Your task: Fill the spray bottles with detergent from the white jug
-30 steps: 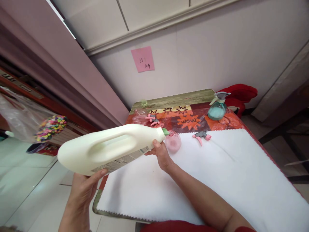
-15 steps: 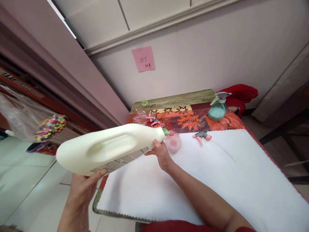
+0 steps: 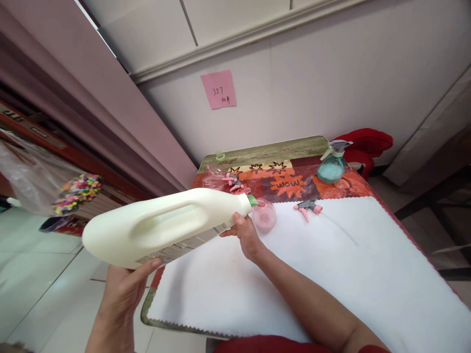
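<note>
A large cream plastic jug with a moulded handle lies tilted on its side in the air, its green spout aimed at the mouth of a small round pink bottle standing on the white cloth. My left hand grips the jug's base from below. My right hand holds the jug near its neck, fingers curled under it, right beside the pink bottle. Whether liquid flows I cannot make out.
A pink and grey spray head lies on the cloth's far edge. A teal spray bottle stands at the back right, more pink spray parts at the back left, a green cap on the table's rim. A bag of coloured beads hangs left.
The jug's base has sunk slightly down and to the left with my left hand. My right hand and the spout stay in place.
</note>
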### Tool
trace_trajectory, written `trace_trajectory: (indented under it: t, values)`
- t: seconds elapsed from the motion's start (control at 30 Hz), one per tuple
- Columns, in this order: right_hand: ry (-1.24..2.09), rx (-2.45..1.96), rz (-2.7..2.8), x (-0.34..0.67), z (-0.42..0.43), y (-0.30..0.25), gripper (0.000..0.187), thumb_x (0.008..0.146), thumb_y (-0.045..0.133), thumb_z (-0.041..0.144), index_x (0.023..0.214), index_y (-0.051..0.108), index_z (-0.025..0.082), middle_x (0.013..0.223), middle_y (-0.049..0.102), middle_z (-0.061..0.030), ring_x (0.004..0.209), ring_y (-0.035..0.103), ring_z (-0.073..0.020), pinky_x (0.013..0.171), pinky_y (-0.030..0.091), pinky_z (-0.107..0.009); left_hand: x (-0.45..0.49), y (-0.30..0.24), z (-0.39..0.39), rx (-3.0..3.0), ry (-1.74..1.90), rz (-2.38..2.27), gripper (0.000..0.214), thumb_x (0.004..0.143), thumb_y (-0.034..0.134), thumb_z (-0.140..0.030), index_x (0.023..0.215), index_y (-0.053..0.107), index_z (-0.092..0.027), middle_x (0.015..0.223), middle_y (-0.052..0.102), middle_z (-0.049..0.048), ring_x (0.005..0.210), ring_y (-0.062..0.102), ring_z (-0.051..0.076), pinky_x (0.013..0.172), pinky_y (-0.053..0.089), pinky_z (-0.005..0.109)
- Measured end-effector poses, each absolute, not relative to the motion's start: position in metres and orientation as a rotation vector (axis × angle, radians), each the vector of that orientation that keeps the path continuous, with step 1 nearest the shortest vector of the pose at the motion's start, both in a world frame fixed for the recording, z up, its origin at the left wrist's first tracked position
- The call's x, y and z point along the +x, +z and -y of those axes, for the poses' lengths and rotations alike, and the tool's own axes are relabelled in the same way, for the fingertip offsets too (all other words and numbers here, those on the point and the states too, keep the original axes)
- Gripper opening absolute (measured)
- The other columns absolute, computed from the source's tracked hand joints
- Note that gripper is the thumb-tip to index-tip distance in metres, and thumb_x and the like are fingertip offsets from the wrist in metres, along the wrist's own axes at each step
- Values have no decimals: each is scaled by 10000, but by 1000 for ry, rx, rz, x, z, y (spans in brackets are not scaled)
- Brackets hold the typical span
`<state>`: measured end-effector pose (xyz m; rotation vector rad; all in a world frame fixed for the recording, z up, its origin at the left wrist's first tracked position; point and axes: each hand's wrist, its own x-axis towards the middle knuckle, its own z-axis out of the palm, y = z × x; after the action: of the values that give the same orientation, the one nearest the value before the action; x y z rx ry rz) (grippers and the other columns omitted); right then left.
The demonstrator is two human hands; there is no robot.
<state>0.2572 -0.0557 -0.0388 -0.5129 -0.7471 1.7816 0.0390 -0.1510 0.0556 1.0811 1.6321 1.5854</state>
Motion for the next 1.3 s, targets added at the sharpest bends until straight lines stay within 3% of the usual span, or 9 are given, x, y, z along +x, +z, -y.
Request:
trace_trajectory:
  t: [0.27,0.9,1.1,1.3]
  values:
    - [1783,-511,748,257,55,-39,642,803,654,641,1238,620,171,1127,718,-122,936,705,-250,650,630,-334,37,54,152,1076,1614,-1606,710,556,902,-191,1232,692,-244,1126,758,51,1054,700,260,853,603,294]
    - [1793,-507,744,258,56,-37,643,800,652,643,1235,626,170,1121,721,-123,928,707,-248,655,630,-335,35,52,154,1082,1608,-1642,674,549,903,-215,1192,702,-237,1089,764,50,1004,709,264,851,610,335]
    - [1796,-506,749,257,56,-38,634,805,647,642,1222,635,164,1111,720,-125,921,707,-248,656,630,-341,38,56,153,1083,1609,-1632,680,553,905,-201,1198,694,-245,1091,765,37,1009,709,233,856,598,274]
    - [1787,-503,744,257,56,-39,602,811,651,632,1196,636,170,1121,723,-121,936,706,-246,663,633,-337,38,55,153,1100,1600,-1676,730,528,911,-245,1221,682,-249,1120,758,55,1064,696,296,873,609,363]
